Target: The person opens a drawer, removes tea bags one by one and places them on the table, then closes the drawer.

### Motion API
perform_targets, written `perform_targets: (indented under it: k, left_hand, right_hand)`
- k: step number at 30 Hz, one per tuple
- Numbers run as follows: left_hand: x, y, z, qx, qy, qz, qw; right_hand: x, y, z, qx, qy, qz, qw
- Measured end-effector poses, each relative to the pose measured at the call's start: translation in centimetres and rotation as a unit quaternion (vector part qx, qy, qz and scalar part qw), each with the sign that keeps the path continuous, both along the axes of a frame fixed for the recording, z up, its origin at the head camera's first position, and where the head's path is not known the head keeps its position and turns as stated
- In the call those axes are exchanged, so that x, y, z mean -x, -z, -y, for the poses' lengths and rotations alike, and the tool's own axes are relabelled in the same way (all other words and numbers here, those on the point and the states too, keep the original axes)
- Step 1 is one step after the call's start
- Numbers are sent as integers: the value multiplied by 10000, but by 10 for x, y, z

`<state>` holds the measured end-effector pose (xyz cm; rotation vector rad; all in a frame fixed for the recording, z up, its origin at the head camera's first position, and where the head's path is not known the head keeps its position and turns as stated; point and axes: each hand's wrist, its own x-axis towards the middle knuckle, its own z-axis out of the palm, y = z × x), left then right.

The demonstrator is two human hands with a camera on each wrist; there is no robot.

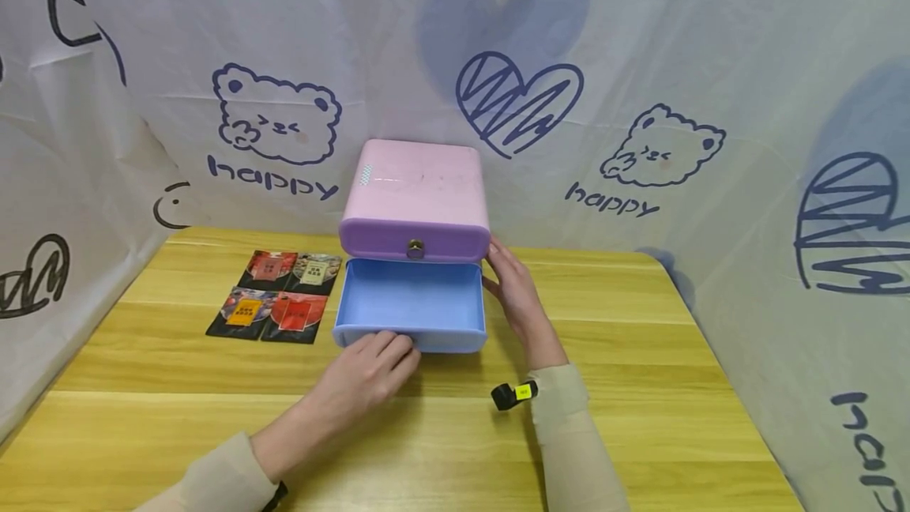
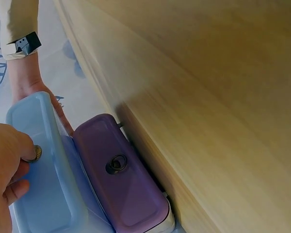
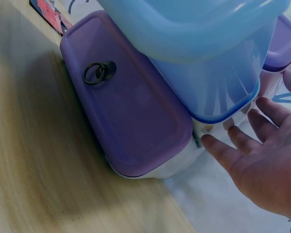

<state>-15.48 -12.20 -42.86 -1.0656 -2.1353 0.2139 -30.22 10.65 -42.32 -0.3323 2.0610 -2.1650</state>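
Note:
A small drawer cabinet (image 1: 419,180) with a pink top stands against the back cloth. Its light blue drawer (image 1: 412,299) is pulled out, and the visible inside is bare. My left hand (image 1: 377,366) is at that drawer's front, its fingers pinching the brass knob (image 2: 37,153). Flat against the cabinet's right side, my right hand (image 1: 517,295) rests with fingers extended and spread, as the right wrist view shows. Above the blue drawer is a purple drawer front (image 1: 377,239). A lower purple drawer (image 3: 131,102), with a ring pull (image 3: 97,74), is closed beneath it.
Several flat black packets with coloured labels, among them a red one (image 1: 295,318), lie left of the cabinet on the wooden table (image 1: 661,385). A printed white cloth (image 1: 398,38) hangs behind and at both sides.

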Motion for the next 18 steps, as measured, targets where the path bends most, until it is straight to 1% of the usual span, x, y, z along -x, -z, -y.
perform_targets:
  k: [7,11,16,18]
  left_hand:
    - [5,2,0,-510,219,139,9984]
    - [6,3,0,-639,270,183,9974]
    - [8,0,1,-638,250,223,9974]
    - [8,-2,1,-564,179,217,9980]
  right_hand:
    - [1,0,0,33,9,18,10000]
    - [1,0,0,98,-26,58,9999]
    - [0,-1,-1,143,-83,90,9998]
    - [0,-2,-2,133,-106,82,9998]
